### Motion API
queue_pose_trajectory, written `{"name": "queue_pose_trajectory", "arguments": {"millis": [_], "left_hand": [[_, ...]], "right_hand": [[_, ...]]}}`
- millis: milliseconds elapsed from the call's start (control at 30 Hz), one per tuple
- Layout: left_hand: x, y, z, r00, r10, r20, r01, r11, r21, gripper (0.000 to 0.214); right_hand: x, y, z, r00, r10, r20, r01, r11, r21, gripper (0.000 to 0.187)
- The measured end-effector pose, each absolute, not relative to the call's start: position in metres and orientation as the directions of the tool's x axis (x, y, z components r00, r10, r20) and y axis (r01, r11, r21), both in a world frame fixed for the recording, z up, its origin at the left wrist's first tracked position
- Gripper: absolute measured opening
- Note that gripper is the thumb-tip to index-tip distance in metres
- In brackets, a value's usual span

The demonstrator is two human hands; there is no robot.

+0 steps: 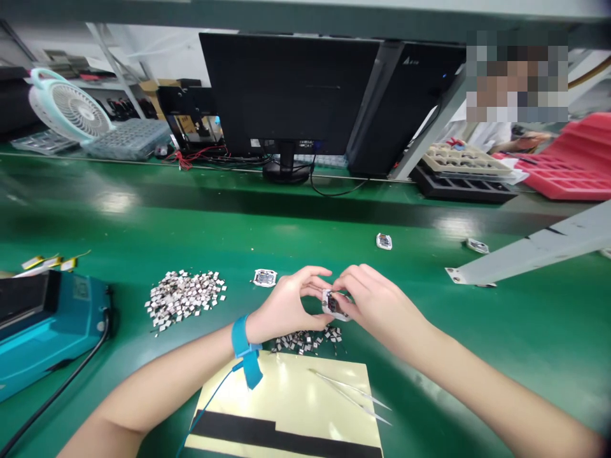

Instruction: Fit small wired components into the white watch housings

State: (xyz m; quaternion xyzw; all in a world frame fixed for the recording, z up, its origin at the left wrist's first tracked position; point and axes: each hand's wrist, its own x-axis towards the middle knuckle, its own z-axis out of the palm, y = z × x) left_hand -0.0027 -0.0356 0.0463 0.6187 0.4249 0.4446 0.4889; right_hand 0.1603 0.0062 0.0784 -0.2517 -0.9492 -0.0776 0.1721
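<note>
Both hands meet over the green bench around a small white housing with a circuit board (333,304). My left hand (286,302), with a blue wrist strap (242,338), pinches its left side. My right hand (372,299) grips its right side with curled fingers. Just below the hands lies a small scatter of tiny silver parts (308,340). A bigger heap of the same parts (184,298) sits to the left. Another white housing (265,278) rests beside my left hand.
Tweezers (351,394) lie on a cream mat (286,407) with a black strip near me. A teal device (45,324) is at left. Two more small units (384,241) (477,245) lie farther out. A monitor (286,95), fan (69,108), trays (463,172) and another person stand beyond.
</note>
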Motion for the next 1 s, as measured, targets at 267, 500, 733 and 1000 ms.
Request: {"name": "queue_pose_trajectory", "arguments": {"millis": [267,500,733,1000], "left_hand": [[-0.004,-0.041,0.047,0.245,0.959,0.143,0.117,-0.175,0.978,0.057],[-0.002,-0.037,0.022,0.297,0.943,0.15,0.228,-0.222,0.948,0.054],[-0.046,-0.01,0.005,0.191,0.969,0.156,0.589,-0.241,0.772,0.037],[-0.08,-0.025,-0.005,0.216,0.969,0.121,0.779,-0.246,0.576,0.031]], "right_hand": [[0.161,0.002,0.078,-0.851,0.422,0.314,0.464,0.883,0.072,0.014],[0.164,0.015,0.072,-0.958,0.245,0.148,0.263,0.958,0.117,0.019],[0.232,0.147,0.044,-0.817,0.552,0.166,0.571,0.814,0.106,0.055],[0.263,0.22,0.012,-0.726,0.678,-0.12,0.67,0.735,0.103,0.026]]}}
